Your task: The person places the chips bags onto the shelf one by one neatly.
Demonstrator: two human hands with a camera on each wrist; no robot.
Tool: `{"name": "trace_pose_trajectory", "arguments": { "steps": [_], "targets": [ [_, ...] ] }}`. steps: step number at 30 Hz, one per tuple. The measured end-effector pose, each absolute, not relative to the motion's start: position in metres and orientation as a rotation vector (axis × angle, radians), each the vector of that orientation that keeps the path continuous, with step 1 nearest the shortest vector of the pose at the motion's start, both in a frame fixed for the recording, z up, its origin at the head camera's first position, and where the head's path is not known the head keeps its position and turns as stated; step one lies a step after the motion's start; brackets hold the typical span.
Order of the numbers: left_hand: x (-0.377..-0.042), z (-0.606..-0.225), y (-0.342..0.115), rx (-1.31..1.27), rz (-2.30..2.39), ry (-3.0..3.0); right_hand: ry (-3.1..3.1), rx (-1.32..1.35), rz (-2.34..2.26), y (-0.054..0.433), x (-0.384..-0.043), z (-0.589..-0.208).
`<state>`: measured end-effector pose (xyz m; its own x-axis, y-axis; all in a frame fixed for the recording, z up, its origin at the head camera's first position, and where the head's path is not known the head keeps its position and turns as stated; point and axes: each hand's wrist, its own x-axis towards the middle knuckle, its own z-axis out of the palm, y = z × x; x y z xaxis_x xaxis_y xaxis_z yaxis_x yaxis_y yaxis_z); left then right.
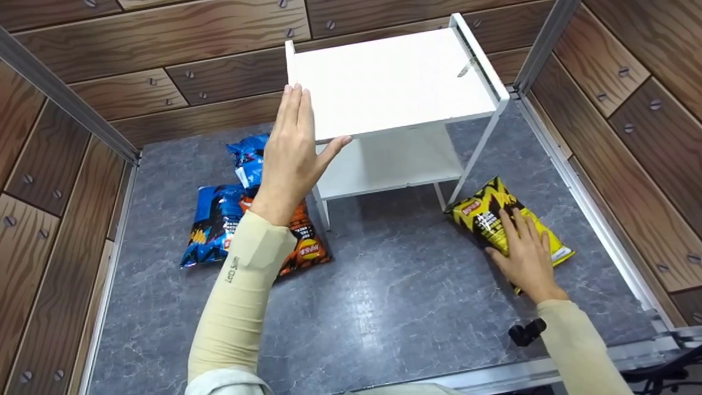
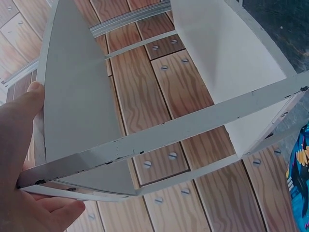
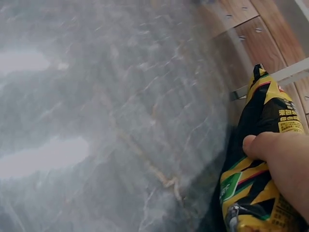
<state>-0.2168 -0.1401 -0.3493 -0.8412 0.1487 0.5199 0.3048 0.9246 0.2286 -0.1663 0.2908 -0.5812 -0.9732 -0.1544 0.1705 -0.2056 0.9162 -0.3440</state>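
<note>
My left hand (image 1: 292,148) lies at the near left corner of a small white shelf unit (image 1: 378,88), its fingers straight along the side and thumb along the front edge. In the left wrist view, the thumb (image 2: 35,92) touches the top board's edge and the fingertips show below the side rail. My right hand (image 1: 526,258) rests with spread fingers on a yellow and black chip bag (image 1: 548,236) beside the unit's front right leg. The right thumb (image 3: 260,145) presses the bag's side in the right wrist view.
Left of the unit lie a blue chip bag (image 1: 211,219), another blue bag (image 1: 249,159) and an orange one (image 1: 307,247), partly behind my left arm. Wood-patterned walls (image 1: 236,33) with metal rails (image 1: 581,181) enclose the grey marbled floor (image 1: 378,274). A lower shelf (image 1: 389,159) sits beneath the top.
</note>
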Motion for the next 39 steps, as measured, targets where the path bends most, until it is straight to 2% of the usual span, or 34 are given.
{"name": "trace_pose_trajectory", "arguments": {
  "steps": [21, 25, 32, 39],
  "targets": [
    [-0.218, -0.351, -0.140, -0.338, -0.409, -2.543, -3.001, 0.012, 1.234, 0.301, -0.165, -0.520],
    [-0.218, -0.351, -0.140, -0.327, -0.408, -2.554, -2.954, -0.055, 1.552, 0.303, -0.166, -0.509],
    [-0.218, -0.350, -0.140, -0.326, -0.410, -2.552, -2.470, -0.357, 2.520, 0.310, -0.166, -0.514],
    [-0.218, -0.350, -0.141, -0.321, -0.414, -2.552, -2.299, -0.688, 2.704, 0.324, -0.166, -0.527]
  ]
}}
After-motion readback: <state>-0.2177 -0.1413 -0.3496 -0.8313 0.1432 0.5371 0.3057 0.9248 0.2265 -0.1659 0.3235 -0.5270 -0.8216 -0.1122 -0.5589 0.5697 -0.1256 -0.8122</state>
